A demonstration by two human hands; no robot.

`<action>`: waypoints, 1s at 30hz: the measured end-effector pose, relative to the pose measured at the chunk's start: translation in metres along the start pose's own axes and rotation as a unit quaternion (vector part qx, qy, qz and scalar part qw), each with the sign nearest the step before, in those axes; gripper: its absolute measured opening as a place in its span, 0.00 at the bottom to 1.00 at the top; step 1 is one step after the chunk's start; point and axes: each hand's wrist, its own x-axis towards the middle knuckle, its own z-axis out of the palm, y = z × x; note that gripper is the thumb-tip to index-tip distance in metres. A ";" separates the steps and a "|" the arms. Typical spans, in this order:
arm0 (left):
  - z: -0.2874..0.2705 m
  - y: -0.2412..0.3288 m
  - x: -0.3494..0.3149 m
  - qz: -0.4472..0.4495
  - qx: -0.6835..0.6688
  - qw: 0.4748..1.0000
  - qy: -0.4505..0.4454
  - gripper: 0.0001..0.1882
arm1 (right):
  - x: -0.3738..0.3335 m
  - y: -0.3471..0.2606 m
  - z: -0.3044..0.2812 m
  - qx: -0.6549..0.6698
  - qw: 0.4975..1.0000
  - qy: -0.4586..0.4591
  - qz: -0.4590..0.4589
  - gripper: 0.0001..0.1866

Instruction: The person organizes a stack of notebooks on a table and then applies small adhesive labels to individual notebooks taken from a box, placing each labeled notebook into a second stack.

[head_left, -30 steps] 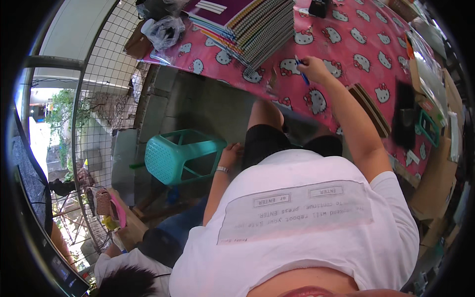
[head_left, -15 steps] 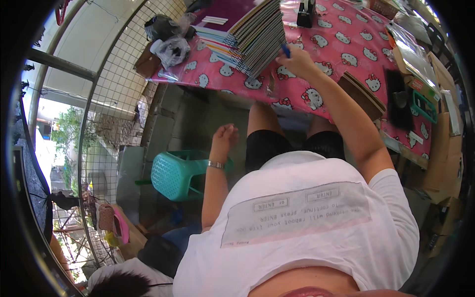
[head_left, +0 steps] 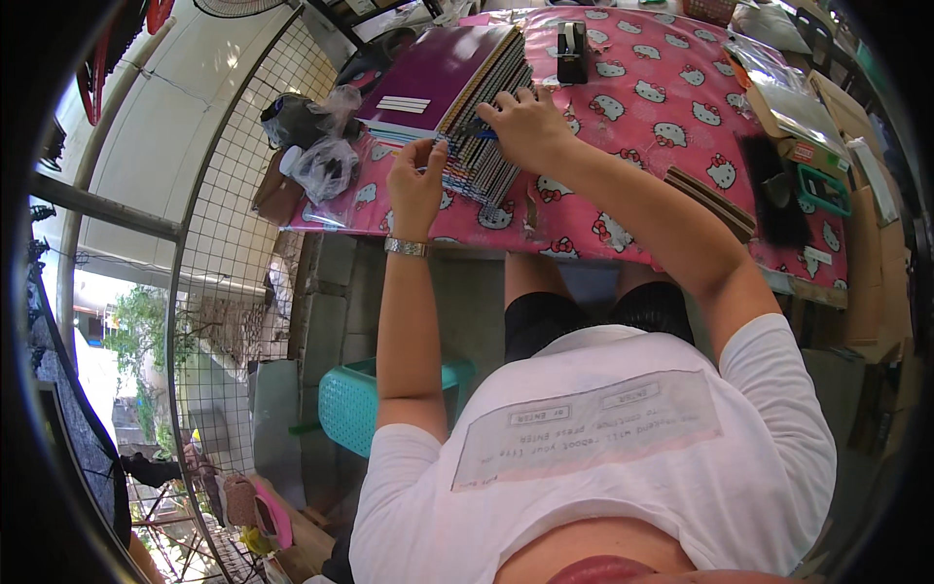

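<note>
I count two hands at one stack of spiral notebooks (head_left: pixel 438 78), purple cover uppermost, on one pink patterned desk (head_left: pixel 632 112); the edges are too crowded for me to number the notebooks. My right hand (head_left: pixel 530 133) has its fingers curled around one blue pen (head_left: pixel 488 135), which sits under them, beside the stack's spiral-bound edge. My left hand (head_left: pixel 416 185), with one silver watch (head_left: pixel 407 247) on its wrist, is at the stack's near corner, thumb and forefinger raised; I can't tell whether they pinch anything. So the stack lies just beyond my left fingers and leftward of my right. I also count one black tape dispenser (head_left: pixel 572 58) farther back and one teal stool (head_left: pixel 348 404) below the desk.
</note>
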 end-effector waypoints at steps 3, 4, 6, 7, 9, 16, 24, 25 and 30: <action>0.007 -0.004 -0.001 -0.014 -0.010 1.000 -0.004 0.15 | 0.002 -0.004 -0.003 0.000 1.000 -0.021 0.013 0.24; 0.008 -0.005 0.000 -0.023 -0.014 1.000 -0.006 0.15 | 0.004 -0.005 -0.004 0.003 0.999 -0.028 0.016 0.24; 0.008 -0.006 0.001 -0.040 -0.023 0.999 -0.010 0.14 | 0.006 -0.007 -0.005 -0.008 0.999 -0.031 -0.010 0.21; 0.009 -0.006 0.001 -0.035 -0.025 0.999 -0.006 0.14 | 0.008 -0.007 -0.005 -0.014 0.999 -0.032 -0.023 0.20; 0.010 -0.005 0.001 -0.024 -0.028 0.999 0.003 0.14 | 0.009 -0.006 -0.005 -0.013 0.999 -0.002 -0.031 0.18; 0.006 -0.005 0.005 -0.055 -0.057 0.997 0.000 0.12 | 0.026 -0.004 -0.009 0.079 0.989 -0.126 0.006 0.13; 0.001 0.000 0.009 -0.252 -0.396 0.881 -0.057 0.07 | 0.004 0.012 0.015 0.007 0.995 0.080 -0.054 0.18; 0.002 -0.001 0.008 -0.246 -0.370 0.894 -0.064 0.07 | 0.004 0.011 0.016 0.001 0.993 0.104 -0.053 0.18; 0.004 -0.003 0.008 -0.215 -0.265 0.936 -0.083 0.08 | 0.008 0.007 0.014 -0.011 0.995 0.079 -0.060 0.13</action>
